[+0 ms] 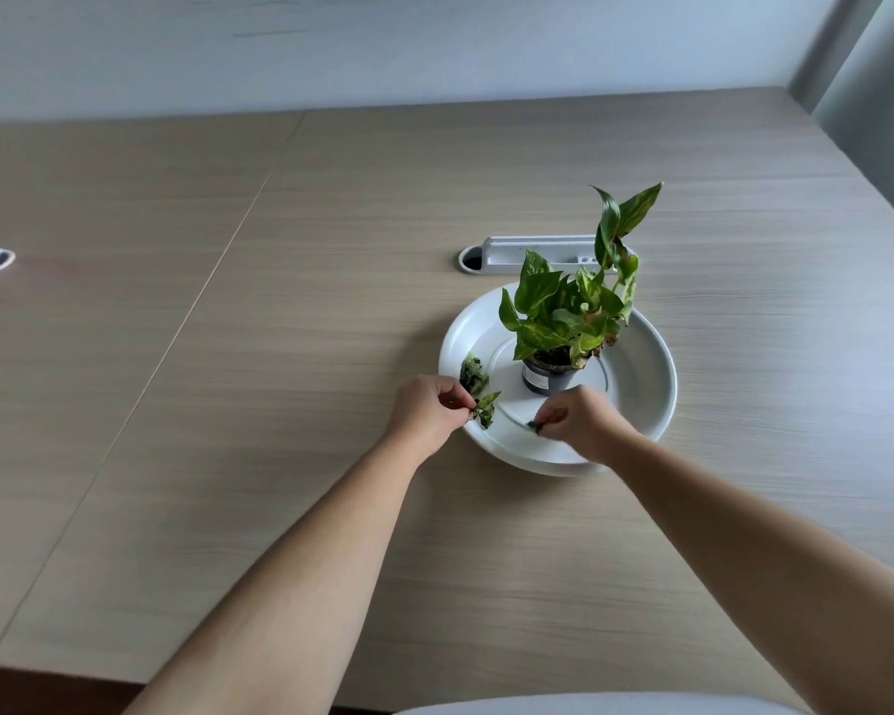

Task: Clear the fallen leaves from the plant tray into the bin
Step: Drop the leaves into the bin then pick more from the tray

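Left hand [429,411] pinches a variegated leaf [486,408] at eight o'clock on the white tray [641,374]; right hand [581,421] pinches a dark scrap [536,427] near six.

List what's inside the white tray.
Tray holds a potted plant at centre, a clump of fallen leaves by left rim. Left hand pinches one leaf, right hand a dark scrap. Floor under right hand is hidden.

Green and cream against white, pale wood.
Round white plastic tray [646,384] is showing plain. Glossy green potted plant [563,312] is marbling cream-yellow, tips browning, in a dark grey plastic pot [543,380]. Crumpled fallen leaf [486,411] is showing green mottled yellow; shrivelled leaf clump [473,376] and tiny leaf scrap [535,427] are reading dark green to near-black. Beige wood-grain table [280,327] is running fine streaks.
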`<state>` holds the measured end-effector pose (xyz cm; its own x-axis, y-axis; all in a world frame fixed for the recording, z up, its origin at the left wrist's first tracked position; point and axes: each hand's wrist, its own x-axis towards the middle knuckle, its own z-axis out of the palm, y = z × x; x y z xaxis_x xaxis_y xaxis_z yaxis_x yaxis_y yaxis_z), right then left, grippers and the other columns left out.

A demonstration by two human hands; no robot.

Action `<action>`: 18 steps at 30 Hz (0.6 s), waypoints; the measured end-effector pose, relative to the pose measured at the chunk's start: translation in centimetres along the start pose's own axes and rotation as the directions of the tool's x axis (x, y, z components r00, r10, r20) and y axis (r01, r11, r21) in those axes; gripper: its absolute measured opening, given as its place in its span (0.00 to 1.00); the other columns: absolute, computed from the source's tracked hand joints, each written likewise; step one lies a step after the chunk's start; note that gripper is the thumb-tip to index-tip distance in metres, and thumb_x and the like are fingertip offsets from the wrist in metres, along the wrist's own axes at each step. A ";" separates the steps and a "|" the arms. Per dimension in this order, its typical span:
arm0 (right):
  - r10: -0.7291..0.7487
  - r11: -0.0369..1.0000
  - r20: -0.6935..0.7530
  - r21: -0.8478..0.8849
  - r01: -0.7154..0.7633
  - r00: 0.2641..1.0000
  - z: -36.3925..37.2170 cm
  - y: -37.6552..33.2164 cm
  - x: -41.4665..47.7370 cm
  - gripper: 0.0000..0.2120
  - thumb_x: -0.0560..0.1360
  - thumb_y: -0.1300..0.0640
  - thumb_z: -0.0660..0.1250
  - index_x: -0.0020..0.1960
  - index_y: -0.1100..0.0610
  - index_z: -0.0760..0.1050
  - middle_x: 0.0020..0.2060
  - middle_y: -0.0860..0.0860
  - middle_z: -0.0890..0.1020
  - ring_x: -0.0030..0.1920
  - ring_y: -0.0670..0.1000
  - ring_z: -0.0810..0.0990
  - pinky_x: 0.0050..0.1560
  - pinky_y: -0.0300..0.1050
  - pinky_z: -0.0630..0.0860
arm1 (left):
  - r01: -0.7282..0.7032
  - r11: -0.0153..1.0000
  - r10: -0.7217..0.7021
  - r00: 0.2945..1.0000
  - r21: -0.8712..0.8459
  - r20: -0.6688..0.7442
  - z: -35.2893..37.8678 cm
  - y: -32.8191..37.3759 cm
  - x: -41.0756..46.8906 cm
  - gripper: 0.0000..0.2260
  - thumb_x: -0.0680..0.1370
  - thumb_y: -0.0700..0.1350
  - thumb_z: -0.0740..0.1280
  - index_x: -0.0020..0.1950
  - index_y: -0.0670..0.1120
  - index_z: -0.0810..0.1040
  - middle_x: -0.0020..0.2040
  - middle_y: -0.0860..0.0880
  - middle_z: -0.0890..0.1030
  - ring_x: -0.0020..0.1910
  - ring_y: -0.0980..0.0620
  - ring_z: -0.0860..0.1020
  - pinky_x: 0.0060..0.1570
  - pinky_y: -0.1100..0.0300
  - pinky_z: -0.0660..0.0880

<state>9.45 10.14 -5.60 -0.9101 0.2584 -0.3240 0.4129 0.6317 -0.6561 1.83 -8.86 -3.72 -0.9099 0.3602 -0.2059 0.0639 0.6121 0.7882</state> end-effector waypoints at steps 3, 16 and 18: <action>0.187 0.946 -0.107 0.288 -0.149 0.977 -1.8 1.1 -0.4 0.08 0.67 0.64 0.73 0.46 0.60 0.84 0.33 0.53 0.81 0.33 0.48 0.75 0.32 0.32 0.71 | -0.016 1.000 0.016 1.000 0.017 0.016 0.1 0.2 0.2 0.05 0.69 0.35 0.72 0.38 0.45 0.84 0.36 0.52 0.82 0.39 0.57 0.78 0.37 0.75 0.73; 0.296 0.916 -0.373 0.372 -0.151 0.879 -5.2 4.7 -7.4 0.04 0.67 0.62 0.73 0.38 0.54 0.82 0.29 0.49 0.79 0.30 0.46 0.71 0.28 0.37 0.66 | -0.205 0.973 0.175 0.956 0.108 0.235 5.8 4.6 -2.1 0.05 0.70 0.35 0.71 0.39 0.43 0.84 0.36 0.49 0.82 0.37 0.56 0.77 0.38 0.70 0.72; 0.337 0.903 -0.422 0.399 -0.161 0.842 -6.7 6.7 -9.7 0.04 0.67 0.63 0.73 0.38 0.55 0.82 0.30 0.49 0.79 0.28 0.46 0.70 0.25 0.36 0.66 | -0.252 0.961 0.214 0.939 0.116 0.270 7.8 6.7 -3.2 0.05 0.69 0.35 0.70 0.39 0.43 0.84 0.35 0.49 0.82 0.36 0.57 0.77 0.36 0.73 0.71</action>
<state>20.80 16.82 -2.27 -0.6419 0.7387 -0.2058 0.5329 0.2367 -0.8124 8.39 -0.45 -2.28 -0.7296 0.6592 -0.1818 0.3379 0.5787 0.7422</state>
